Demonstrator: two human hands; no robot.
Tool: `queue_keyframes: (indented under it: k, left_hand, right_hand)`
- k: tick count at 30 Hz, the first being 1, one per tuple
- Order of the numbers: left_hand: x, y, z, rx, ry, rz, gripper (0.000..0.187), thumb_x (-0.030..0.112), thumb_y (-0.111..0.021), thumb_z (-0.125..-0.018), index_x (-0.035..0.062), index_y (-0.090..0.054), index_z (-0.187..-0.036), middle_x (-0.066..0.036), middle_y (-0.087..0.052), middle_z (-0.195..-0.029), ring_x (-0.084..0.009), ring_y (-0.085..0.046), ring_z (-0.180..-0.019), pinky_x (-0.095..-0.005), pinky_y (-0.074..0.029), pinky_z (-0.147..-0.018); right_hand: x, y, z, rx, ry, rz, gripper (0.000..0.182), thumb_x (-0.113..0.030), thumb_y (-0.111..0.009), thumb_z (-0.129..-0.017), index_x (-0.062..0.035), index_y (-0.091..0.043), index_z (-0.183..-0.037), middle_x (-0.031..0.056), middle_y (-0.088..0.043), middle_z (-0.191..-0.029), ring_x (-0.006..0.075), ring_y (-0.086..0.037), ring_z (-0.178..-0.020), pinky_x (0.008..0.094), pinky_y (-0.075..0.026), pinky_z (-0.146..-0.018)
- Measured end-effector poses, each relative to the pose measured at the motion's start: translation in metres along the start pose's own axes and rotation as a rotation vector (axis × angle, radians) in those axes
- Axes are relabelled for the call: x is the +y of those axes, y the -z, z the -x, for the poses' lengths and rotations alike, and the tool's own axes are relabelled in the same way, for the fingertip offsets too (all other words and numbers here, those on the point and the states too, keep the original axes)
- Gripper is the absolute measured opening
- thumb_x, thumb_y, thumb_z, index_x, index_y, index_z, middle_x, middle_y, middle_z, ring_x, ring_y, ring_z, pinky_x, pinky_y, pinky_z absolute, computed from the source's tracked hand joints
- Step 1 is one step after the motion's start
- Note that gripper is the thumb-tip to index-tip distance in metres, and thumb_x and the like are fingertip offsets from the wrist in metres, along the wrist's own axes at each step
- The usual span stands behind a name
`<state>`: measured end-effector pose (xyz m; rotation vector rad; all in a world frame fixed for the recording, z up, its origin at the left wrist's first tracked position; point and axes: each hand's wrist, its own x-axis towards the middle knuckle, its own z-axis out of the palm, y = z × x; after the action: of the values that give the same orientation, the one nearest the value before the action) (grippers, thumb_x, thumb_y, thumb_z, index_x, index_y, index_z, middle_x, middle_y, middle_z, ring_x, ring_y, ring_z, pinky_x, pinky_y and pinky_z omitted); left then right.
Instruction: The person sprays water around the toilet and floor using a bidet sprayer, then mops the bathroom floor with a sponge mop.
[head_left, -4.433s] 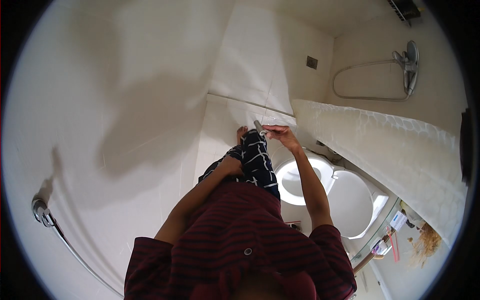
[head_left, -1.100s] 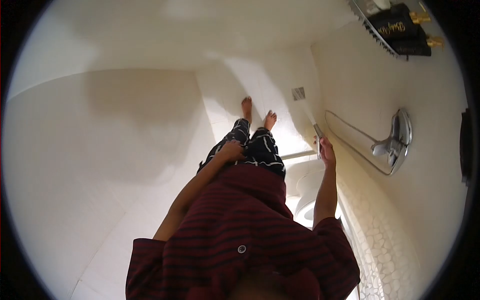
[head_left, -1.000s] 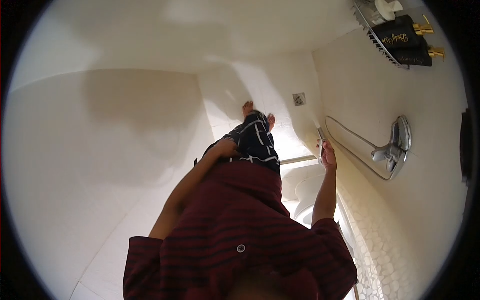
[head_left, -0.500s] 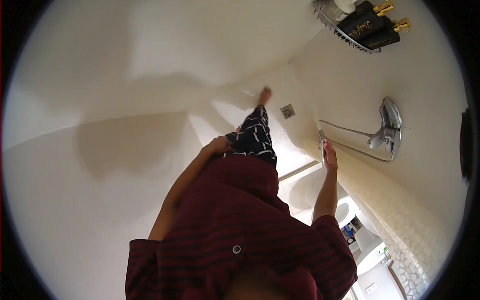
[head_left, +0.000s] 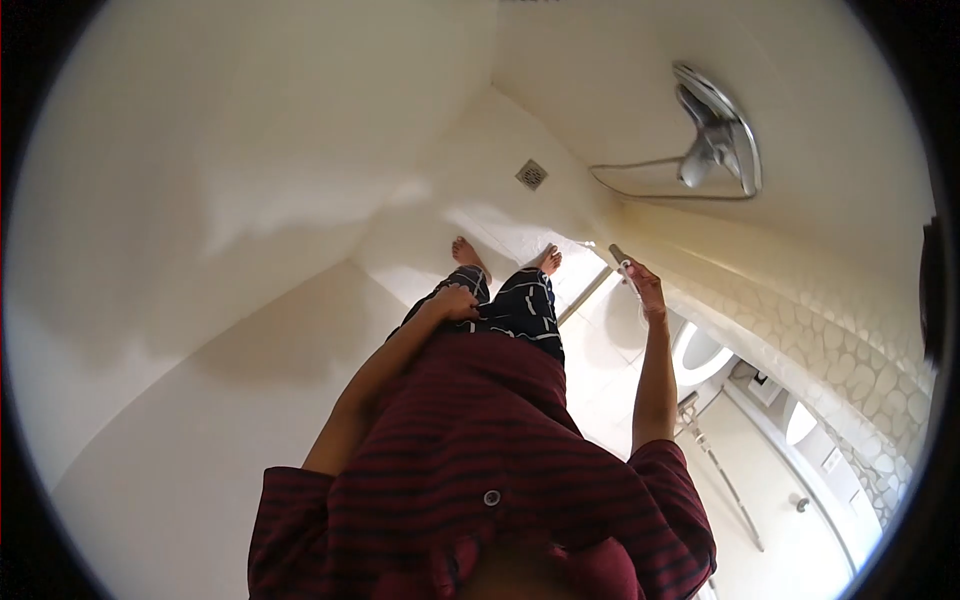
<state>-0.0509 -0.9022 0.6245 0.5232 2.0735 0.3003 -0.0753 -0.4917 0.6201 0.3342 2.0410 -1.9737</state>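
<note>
My right hand (head_left: 648,288) grips the spray nozzle (head_left: 620,258) near the pebbled wall (head_left: 800,340) — best kept aimed low, toward the floor drain (head_left: 531,174) at 11 o'clock; left hand (head_left: 452,302) bunches my trouser leg (head_left: 520,305).

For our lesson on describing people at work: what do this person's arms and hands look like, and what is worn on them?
Both arms are bare from above the elbow down. Short sleeves of a dark red shirt with thin darker stripes end on the upper arms. The left hand and the right hand wear no gloves; no watch or bracelet shows at either wrist. Rings are too small to tell.
</note>
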Motion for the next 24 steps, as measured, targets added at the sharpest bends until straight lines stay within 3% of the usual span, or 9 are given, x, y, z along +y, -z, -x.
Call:
queue_keyframes:
  k: [4,7,11,14,19,22,23,24]
  left_hand:
    - [0.047,-0.036,-0.021,0.023,-0.114,-0.043,0.034,0.044,-0.057,-0.069,0.0196,-0.064,-0.092,-0.016,-0.051,-0.107,-0.0337,-0.046,-0.104,-0.0478,-0.038,-0.086]
    - [0.089,-0.056,-0.024,0.114,-0.236,-0.145,0.033,0.043,-0.056,-0.071,0.0167,-0.064,-0.089,-0.017,-0.051,-0.103,-0.0346,-0.047,-0.1,-0.0462,-0.04,-0.083]
    - [0.163,-0.061,-0.014,0.147,-0.301,-0.232,0.033,0.039,-0.056,-0.072,0.0118,-0.064,-0.088,-0.017,-0.052,-0.1,-0.033,-0.047,-0.099,-0.0425,-0.04,-0.083]
    - [0.215,-0.062,0.006,0.114,-0.33,-0.181,0.033,0.038,-0.056,-0.072,0.0094,-0.065,-0.086,-0.017,-0.052,-0.099,-0.031,-0.047,-0.1,-0.0398,-0.039,-0.083]
    - [0.261,-0.04,-0.033,0.003,-0.346,-0.153,0.034,0.04,-0.053,-0.072,0.0105,-0.065,-0.084,-0.017,-0.054,-0.097,-0.0321,-0.049,-0.097,-0.0403,-0.04,-0.083]
    - [0.261,-0.026,-0.094,-0.056,-0.316,-0.168,0.034,0.04,-0.053,-0.073,0.0107,-0.065,-0.085,-0.017,-0.053,-0.098,-0.0321,-0.049,-0.098,-0.0404,-0.04,-0.083]
    - [0.249,-0.026,-0.115,-0.072,-0.311,-0.181,0.034,0.04,-0.053,-0.073,0.0107,-0.065,-0.086,-0.017,-0.053,-0.099,-0.0321,-0.049,-0.098,-0.0405,-0.04,-0.084]
    - [0.252,-0.024,-0.109,-0.094,-0.282,-0.144,0.034,0.04,-0.053,-0.073,0.0107,-0.065,-0.086,-0.017,-0.053,-0.1,-0.032,-0.049,-0.099,-0.0405,-0.039,-0.084]
  right_hand:
    - [0.004,0.042,0.055,-0.266,-0.019,0.106,0.037,-0.028,-0.058,-0.081,-0.0046,-0.056,-0.109,0.0024,-0.061,-0.088,0.0115,-0.056,-0.082,0.026,-0.045,-0.066]
    - [0.015,0.066,0.097,-0.24,-0.155,0.191,0.037,-0.03,-0.06,-0.08,-0.0064,-0.058,-0.107,0.0026,-0.062,-0.088,0.0104,-0.056,-0.079,0.025,-0.043,-0.065]
    - [0.045,0.107,0.127,0.027,-0.208,0.112,0.056,-0.044,-0.062,-0.073,-0.0085,-0.051,-0.115,0.0017,-0.058,-0.097,0.0139,-0.054,-0.086,0.0286,-0.041,-0.068]
    - [0.048,0.108,0.148,0.267,-0.201,0.167,0.051,-0.042,-0.06,-0.076,-0.0088,-0.052,-0.115,0.0004,-0.059,-0.093,0.0111,-0.054,-0.084,0.0257,-0.04,-0.067]
    - [0.059,0.126,0.112,0.424,-0.121,-0.106,0.042,-0.033,-0.063,-0.076,-0.0056,-0.058,-0.107,0.0023,-0.061,-0.094,0.0097,-0.053,-0.084,0.0232,-0.04,-0.07]
    - [0.066,0.138,0.05,0.264,-0.022,-0.051,0.039,-0.028,-0.063,-0.077,-0.0048,-0.057,-0.108,0.0029,-0.06,-0.098,0.009,-0.052,-0.088,0.0232,-0.04,-0.076]
    - [0.073,0.137,0.028,0.273,-0.063,-0.098,0.033,-0.022,-0.065,-0.075,-0.0057,-0.061,-0.103,0.0063,-0.061,-0.099,0.0127,-0.052,-0.095,0.0257,-0.037,-0.086]
    - [0.069,0.137,0.025,0.272,-0.024,0.017,0.036,-0.023,-0.063,-0.078,-0.0036,-0.057,-0.108,0.0051,-0.06,-0.099,0.0116,-0.052,-0.093,0.0246,-0.038,-0.085]
